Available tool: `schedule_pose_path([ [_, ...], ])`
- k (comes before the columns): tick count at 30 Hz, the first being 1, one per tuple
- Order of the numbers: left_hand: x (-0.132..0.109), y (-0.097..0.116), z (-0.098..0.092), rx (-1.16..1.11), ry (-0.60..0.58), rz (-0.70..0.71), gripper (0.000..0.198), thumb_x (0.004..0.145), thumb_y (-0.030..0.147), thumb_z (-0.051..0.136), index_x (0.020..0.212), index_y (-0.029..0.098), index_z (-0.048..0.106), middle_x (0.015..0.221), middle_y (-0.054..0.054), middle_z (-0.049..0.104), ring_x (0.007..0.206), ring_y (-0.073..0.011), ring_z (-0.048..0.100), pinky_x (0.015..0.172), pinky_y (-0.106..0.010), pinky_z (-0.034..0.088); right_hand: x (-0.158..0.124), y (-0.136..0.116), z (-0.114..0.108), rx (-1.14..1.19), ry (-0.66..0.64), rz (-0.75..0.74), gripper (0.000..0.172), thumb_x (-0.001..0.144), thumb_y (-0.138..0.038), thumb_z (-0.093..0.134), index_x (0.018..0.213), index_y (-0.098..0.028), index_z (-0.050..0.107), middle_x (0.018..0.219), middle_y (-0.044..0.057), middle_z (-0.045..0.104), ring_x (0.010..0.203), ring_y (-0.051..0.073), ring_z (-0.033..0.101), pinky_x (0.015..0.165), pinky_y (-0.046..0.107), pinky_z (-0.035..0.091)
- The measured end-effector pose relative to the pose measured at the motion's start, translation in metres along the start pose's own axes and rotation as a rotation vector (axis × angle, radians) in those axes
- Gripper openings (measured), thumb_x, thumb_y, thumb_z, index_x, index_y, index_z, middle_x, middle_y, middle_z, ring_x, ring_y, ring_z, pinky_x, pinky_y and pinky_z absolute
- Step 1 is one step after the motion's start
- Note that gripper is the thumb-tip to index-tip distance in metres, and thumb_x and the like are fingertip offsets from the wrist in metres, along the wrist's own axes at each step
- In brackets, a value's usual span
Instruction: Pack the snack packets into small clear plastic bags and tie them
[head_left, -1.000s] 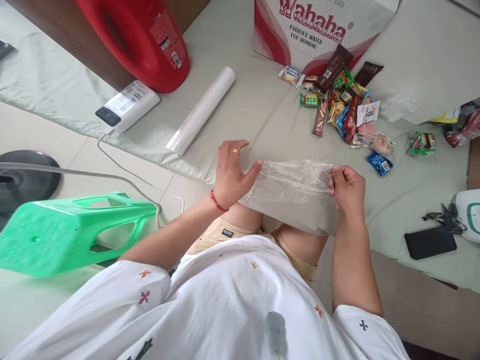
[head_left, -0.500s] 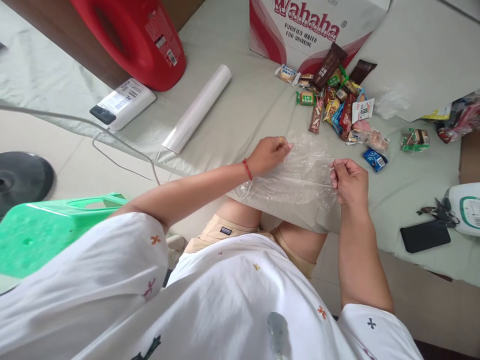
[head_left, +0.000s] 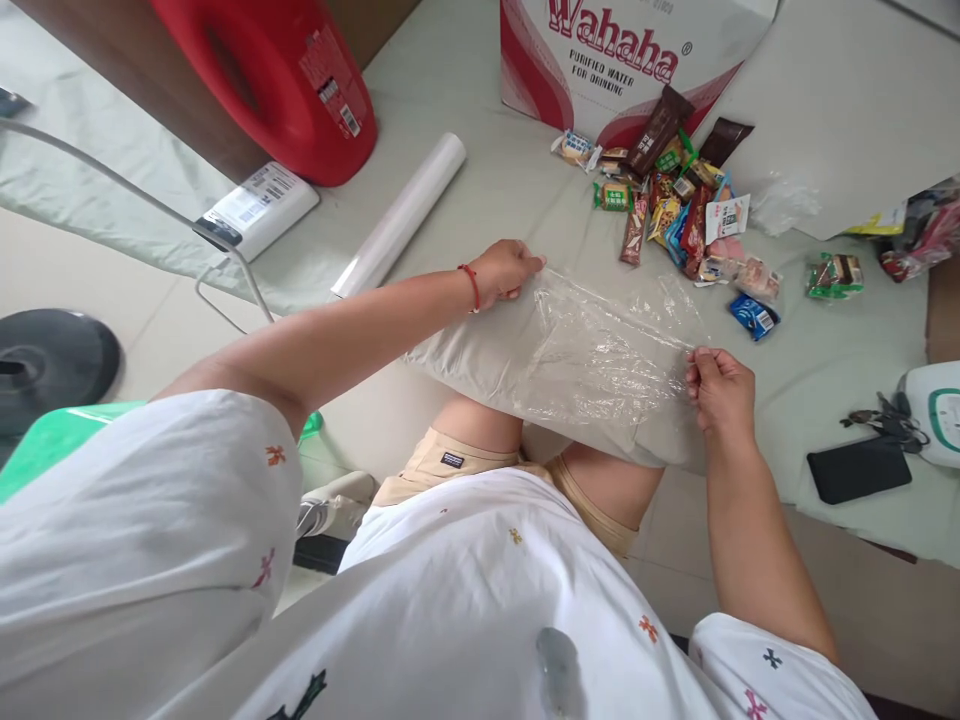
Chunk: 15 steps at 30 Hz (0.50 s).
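Observation:
A crinkled sheet of clear plastic wrap (head_left: pixel 600 345) stretches between my two hands over the front edge of the cloth-covered table. My left hand (head_left: pixel 511 272), with a red string on the wrist, pinches its far left corner. On the other side my right hand (head_left: pixel 720 385) is closed on the right edge of the film. A white roll (head_left: pixel 405 215), which looks like plastic wrap, lies beyond my left forearm. Past the film sits a pile of small wrapped snacks (head_left: pixel 679 205), with a blue packet (head_left: pixel 754 316) close to my right hand.
A Wahaha water carton (head_left: pixel 600 70) stands behind the snacks. At the left are a red jug (head_left: pixel 300 90), a white labelled box (head_left: pixel 262 210) and a cable. A black phone-like object (head_left: pixel 859 468) and keys (head_left: pixel 889 420) lie at the right. A green stool (head_left: pixel 67 440) is on the floor.
My hands have moved apart, the left going left and away, the right going right and slightly nearer. The bunched film has spread wider and flatter between them.

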<state>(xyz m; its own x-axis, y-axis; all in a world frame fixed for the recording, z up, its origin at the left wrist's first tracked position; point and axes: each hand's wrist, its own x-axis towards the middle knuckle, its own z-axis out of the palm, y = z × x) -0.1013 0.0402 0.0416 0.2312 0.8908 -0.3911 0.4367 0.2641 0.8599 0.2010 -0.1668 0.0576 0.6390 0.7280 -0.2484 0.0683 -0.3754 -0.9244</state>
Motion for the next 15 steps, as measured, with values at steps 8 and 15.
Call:
schedule_pose_path([
  [8, -0.095, 0.021, 0.050, 0.374, 0.217, 0.569, 0.017, 0.099, 0.028, 0.054, 0.104, 0.019, 0.067, 0.103, -0.010, 0.070, 0.112, -0.0284, 0.065, 0.102, -0.043, 0.049, -0.006, 0.004, 0.020, 0.046, 0.043, -0.002, 0.043, 0.079, -0.058, 0.081, 0.075, -0.020, 0.062, 0.052, -0.005, 0.053, 0.038, 0.007, 0.038, 0.033, 0.020, 0.022],
  [15, -0.079, -0.019, 0.087, 0.838, 0.086, 0.500, 0.065, 0.107, 0.053, 0.039, 0.163, 0.019, 0.045, 0.177, -0.020, 0.027, 0.165, -0.0430, 0.017, 0.125, -0.078, 0.001, -0.005, 0.018, 0.003, -0.077, 0.201, -0.247, 0.046, 0.090, -0.067, 0.067, 0.083, -0.021, 0.064, 0.055, -0.006, 0.052, 0.041, 0.009, 0.042, 0.040, 0.024, 0.031],
])
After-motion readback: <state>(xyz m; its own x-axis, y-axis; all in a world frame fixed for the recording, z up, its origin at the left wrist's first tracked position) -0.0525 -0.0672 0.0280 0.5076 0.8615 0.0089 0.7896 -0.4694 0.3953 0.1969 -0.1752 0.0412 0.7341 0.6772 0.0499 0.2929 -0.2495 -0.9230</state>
